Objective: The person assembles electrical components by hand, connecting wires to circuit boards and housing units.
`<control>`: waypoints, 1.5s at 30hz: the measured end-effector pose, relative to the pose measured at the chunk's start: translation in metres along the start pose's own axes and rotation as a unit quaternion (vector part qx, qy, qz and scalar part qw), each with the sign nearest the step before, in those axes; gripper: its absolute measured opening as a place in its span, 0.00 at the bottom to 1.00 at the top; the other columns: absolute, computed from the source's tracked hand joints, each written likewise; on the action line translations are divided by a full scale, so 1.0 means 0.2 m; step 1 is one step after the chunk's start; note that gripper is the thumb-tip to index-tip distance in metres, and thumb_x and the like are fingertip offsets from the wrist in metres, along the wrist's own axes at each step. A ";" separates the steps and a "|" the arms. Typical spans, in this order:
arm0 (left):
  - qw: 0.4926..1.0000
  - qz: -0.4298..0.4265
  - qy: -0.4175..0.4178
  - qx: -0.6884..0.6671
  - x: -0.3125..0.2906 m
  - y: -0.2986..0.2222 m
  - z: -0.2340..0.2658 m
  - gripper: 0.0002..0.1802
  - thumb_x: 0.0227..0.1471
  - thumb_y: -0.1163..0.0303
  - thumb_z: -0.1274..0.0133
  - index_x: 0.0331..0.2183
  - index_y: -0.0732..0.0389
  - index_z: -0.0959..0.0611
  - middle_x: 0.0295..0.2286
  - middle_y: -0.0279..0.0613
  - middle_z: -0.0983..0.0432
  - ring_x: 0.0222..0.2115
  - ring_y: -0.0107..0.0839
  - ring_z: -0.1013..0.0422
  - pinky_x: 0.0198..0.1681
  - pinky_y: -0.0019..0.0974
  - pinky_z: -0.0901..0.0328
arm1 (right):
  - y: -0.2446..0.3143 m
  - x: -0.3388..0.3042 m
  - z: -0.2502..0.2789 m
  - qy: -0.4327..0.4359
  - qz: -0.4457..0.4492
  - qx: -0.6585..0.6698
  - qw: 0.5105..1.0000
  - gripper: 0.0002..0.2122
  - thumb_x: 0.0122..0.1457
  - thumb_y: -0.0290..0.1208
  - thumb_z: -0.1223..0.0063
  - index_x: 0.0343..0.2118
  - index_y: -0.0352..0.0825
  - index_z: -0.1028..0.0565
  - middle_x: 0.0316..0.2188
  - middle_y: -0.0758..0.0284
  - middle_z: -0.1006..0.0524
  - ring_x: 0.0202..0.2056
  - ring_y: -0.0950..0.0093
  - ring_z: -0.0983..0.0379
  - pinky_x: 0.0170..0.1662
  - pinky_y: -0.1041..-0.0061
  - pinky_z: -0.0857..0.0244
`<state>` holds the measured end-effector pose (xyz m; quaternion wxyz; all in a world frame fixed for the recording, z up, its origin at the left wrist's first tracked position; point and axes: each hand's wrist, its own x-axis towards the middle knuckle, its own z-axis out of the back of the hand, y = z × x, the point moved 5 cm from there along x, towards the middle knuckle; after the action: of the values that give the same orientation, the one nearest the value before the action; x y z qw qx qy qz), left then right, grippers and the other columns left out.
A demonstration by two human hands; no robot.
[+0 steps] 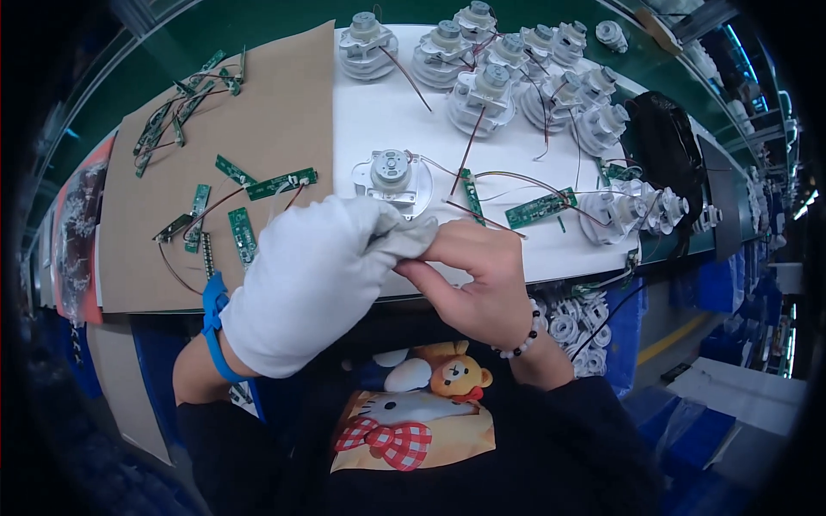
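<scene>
My left hand point(301, 279), in a white glove with a blue strap at the wrist, is closed, its gloved fingertips bunched together. My bare right hand point(482, 275), with a bead bracelet, pinches with thumb and forefinger against those fingertips. Whatever lies between them is hidden. Just beyond the hands, a white plastic motor unit point(393, 172) with a round silver motor on top stands on the white sheet. A green circuit board point(284, 184) with a wire plugged in lies near my left glove. Beyond my right hand are two more circuit boards point(542, 207) with thin wires.
Several similar motor units point(482, 99) with trailing wires crowd the back right. Brown cardboard point(215, 112) on the left carries more wired boards point(189, 107). A black bag point(662, 142) lies at the right. White round parts point(581, 331) fill a container below the table's edge.
</scene>
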<state>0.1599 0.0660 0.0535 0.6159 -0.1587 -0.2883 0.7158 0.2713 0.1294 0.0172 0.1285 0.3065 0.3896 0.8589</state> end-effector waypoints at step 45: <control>0.965 -0.195 -0.142 0.107 0.02 0.17 0.04 0.25 0.43 0.76 0.46 0.46 0.58 0.29 0.36 0.47 0.26 0.31 0.33 0.26 0.35 0.28 0.33 | -0.30 -0.13 -0.17 -0.103 -0.300 0.350 0.882 0.12 0.54 0.23 0.53 0.41 0.25 0.32 0.25 0.61 0.24 0.18 0.85 0.32 0.19 0.89 0.37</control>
<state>0.1264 0.0663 0.0399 0.7094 0.0712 -0.3197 0.6241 0.2704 0.1371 -0.0556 0.3036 0.2873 0.7225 0.5507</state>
